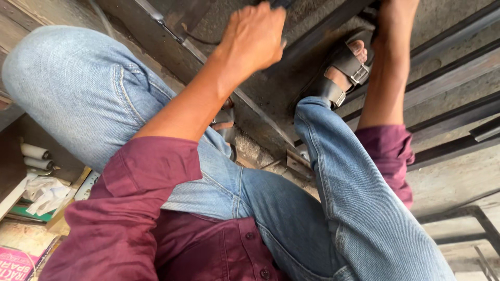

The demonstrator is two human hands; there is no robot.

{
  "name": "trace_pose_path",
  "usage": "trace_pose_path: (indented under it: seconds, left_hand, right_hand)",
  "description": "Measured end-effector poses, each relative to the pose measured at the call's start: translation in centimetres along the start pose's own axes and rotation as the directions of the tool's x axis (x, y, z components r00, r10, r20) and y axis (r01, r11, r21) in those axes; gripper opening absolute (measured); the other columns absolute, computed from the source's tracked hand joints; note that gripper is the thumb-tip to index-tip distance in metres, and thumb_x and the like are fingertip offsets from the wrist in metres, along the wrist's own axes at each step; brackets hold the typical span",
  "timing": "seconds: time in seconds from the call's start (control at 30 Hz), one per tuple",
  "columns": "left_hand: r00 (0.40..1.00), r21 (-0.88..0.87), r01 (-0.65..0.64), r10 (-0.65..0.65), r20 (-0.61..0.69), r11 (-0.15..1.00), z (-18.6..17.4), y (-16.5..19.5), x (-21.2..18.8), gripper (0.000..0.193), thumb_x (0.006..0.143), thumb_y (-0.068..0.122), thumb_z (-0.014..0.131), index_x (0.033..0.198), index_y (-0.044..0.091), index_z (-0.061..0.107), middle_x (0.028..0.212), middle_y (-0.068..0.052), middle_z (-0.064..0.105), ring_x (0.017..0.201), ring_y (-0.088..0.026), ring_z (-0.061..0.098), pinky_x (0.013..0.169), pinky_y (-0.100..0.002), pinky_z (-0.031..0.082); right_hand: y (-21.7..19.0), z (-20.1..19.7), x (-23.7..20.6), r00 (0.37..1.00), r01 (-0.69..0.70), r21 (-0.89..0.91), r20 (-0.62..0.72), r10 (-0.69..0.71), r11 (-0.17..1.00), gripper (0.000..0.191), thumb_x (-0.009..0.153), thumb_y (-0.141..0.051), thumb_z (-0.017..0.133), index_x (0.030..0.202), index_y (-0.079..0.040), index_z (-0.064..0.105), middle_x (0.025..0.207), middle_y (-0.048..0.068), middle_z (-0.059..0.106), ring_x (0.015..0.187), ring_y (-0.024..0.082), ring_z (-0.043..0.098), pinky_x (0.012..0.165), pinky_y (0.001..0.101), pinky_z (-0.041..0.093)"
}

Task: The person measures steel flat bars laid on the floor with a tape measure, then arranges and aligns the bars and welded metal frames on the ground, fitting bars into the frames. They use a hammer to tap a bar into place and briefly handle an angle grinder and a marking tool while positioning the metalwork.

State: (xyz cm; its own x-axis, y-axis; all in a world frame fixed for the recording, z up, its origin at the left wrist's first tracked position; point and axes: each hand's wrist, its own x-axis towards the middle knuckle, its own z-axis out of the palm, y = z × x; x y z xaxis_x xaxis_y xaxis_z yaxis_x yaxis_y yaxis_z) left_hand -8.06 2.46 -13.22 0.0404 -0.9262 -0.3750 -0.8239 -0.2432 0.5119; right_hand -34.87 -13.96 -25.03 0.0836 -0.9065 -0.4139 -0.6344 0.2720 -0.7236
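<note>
My left hand (255,36) is curled into a fist at the top middle, over long dark steel bars (312,39) lying on the concrete floor. A bit of a dark object (278,3) shows at its fingertips by the frame's edge. My right forearm reaches up at the right, and my right hand (398,8) is mostly cut off by the top edge, so its fingers are hidden. It is above my sandalled foot (344,70), which rests on the bars. I am squatting in blue jeans and a maroon shirt.
More steel bars and flat strips (453,73) run diagonally across the right side. A welded frame corner (469,213) lies at lower right. At lower left are white rolls (35,156), crumpled paper (47,193) and a pink box (15,263).
</note>
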Motion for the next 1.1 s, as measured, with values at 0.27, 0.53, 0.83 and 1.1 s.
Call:
trace_pose_path:
  seconds: [0.27,0.53,0.83,1.1]
  left_hand:
    - [0.694,0.233,0.105,-0.239,0.679,0.967,7.3,0.1,-3.7,0.034,0.083,0.027,0.079,0.114,0.011,0.078,0.124,-0.015,0.073,0.118,-0.033,0.067,0.096,-0.044,0.054]
    - [0.584,0.299,0.019,-0.253,0.771,0.954,9.1,-2.0,-4.1,0.048,0.073,0.03,0.091,0.116,0.014,0.078,0.128,-0.011,0.071,0.127,-0.031,0.061,0.103,-0.045,0.049]
    - [0.533,0.247,-0.063,-0.177,0.828,0.967,8.5,-2.1,-4.0,0.06,0.063,0.038,0.097,0.111,0.008,0.076,0.121,-0.017,0.072,0.118,-0.033,0.068,0.1,-0.044,0.055]
    - [0.433,0.276,0.017,-0.256,0.864,0.961,7.7,-2.2,-2.5,0.066,0.069,0.047,0.093,0.118,0.008,0.074,0.126,-0.015,0.072,0.122,-0.033,0.067,0.101,-0.044,0.055]
  right_hand:
    - [-2.6,2.7,-6.3,0.917,-0.368,0.331,0.285,0.279,0.869,0.039,0.091,-0.025,0.075,0.113,0.004,0.06,0.091,0.008,0.07,0.076,0.019,0.067,0.066,0.0379,0.057]
    - [-1.0,3.5,-7.1,0.991,0.001,0.32,0.13,-0.045,0.947,0.039,0.097,-0.019,0.075,0.125,0.003,0.059,0.112,0.013,0.073,0.1,0.02,0.068,0.09,0.0335,0.058]
    - [-4.7,2.3,-7.2,0.981,-0.184,-0.153,0.028,0.19,0.971,0.058,0.088,-0.042,0.075,0.125,0.0,0.06,0.11,0.025,0.073,0.104,0.04,0.07,0.089,0.0471,0.051]
    - [-6.0,2.1,-7.7,0.956,-0.286,0.103,0.105,0.275,0.953,0.061,0.083,-0.04,0.071,0.125,0.002,0.057,0.107,0.022,0.074,0.093,0.032,0.075,0.084,0.0415,0.057]
